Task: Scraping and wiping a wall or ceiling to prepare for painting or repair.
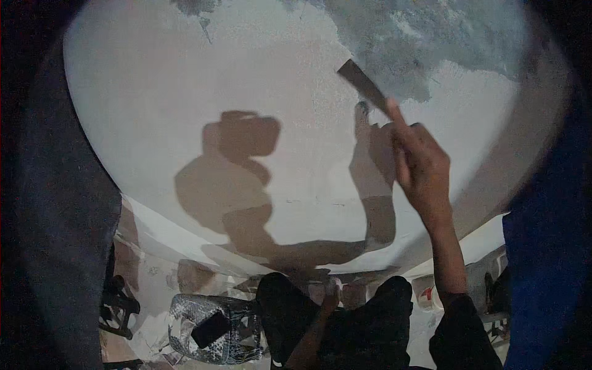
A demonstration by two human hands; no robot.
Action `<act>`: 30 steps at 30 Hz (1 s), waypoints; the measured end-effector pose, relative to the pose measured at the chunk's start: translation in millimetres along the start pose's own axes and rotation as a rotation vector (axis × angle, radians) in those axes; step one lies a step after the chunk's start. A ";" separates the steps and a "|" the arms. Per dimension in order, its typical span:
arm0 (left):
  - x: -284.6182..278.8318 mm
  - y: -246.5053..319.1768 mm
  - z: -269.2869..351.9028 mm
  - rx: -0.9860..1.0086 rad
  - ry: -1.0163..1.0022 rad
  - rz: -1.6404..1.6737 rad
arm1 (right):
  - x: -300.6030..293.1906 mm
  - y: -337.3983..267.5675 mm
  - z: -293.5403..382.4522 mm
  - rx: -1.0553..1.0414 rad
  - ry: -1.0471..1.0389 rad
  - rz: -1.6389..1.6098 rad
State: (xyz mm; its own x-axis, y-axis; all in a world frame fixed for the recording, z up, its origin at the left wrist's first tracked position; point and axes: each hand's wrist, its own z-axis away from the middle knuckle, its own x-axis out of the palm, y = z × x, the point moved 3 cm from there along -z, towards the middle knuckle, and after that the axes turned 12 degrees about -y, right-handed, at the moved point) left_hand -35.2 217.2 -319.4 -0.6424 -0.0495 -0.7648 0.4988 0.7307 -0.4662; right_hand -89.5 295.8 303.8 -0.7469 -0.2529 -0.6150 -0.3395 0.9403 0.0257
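My right hand (423,162) grips a putty knife (365,83), its dark flat blade pointing up and left, at or close to the white wall (305,162); whether it touches cannot be told. One finger lies stretched along the blade. Grey, rough-edged patches (397,51) cover the wall's upper right, just beyond the blade. My left hand (332,291) is low, between my dark-clad knees, small and dim; what it may hold cannot be made out. Shadows of my head, arm and tool hand fall on the wall.
Left of my knees stands a paint-spattered stool or crate (240,323) with a dark flat object (210,329) on it. A white bucket (430,298) with a red mark is at the lower right. Dark frame-like objects (119,307) stand at the lower left. Debris lies about the floor.
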 end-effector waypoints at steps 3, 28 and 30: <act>-2.1 -1.7 -2.2 -0.017 0.028 0.142 | -5.4 7.5 0.6 -0.023 0.133 -0.065; 16.4 44.1 -31.5 0.305 -0.934 0.647 | -24.8 34.4 8.1 0.019 0.041 0.061; 24.7 21.6 -13.6 0.186 -0.909 0.684 | -11.5 1.9 4.4 0.029 -0.025 0.031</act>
State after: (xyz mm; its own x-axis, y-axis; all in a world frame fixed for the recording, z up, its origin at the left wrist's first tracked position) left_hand -48.3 241.0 -342.3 0.4144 -0.2090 -0.8858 0.7079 0.6857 0.1695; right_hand -79.1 301.5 307.4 -0.7422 -0.2176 -0.6338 -0.2993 0.9539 0.0230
